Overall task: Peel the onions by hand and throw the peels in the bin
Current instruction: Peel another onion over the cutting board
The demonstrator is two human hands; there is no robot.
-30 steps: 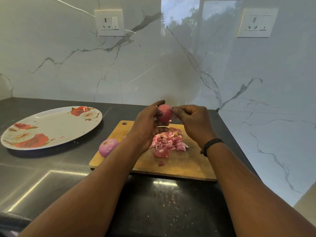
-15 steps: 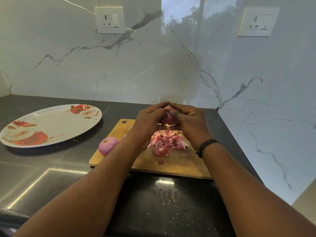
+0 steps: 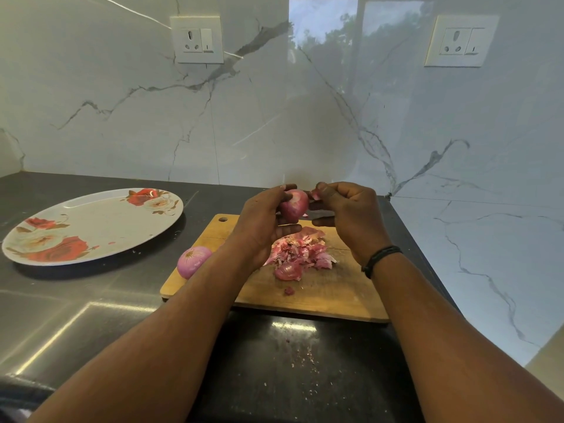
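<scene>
Onion, round and red [image 3: 293, 206], sits gripped in your left hand [image 3: 263, 222] above the wooden cutting board [image 3: 329, 293], while your right hand [image 3: 351, 216] pinches a thin pink peel strip [image 3: 315, 195] beside it, over the pile of pink peels [image 3: 300, 250].

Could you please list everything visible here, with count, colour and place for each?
held onion: one, pink-red, above the board.
peeled onion: one, pale purple, at the board's left edge.
peel pile: one, pink, on the board.
cutting board: one, wooden, on the counter.
plate: one, white with red roses, left.
counter: one, black.
sockets: two, white, on the wall.
left hand: holds the onion.
right hand: pinches a peel scrap; black wristband.
</scene>
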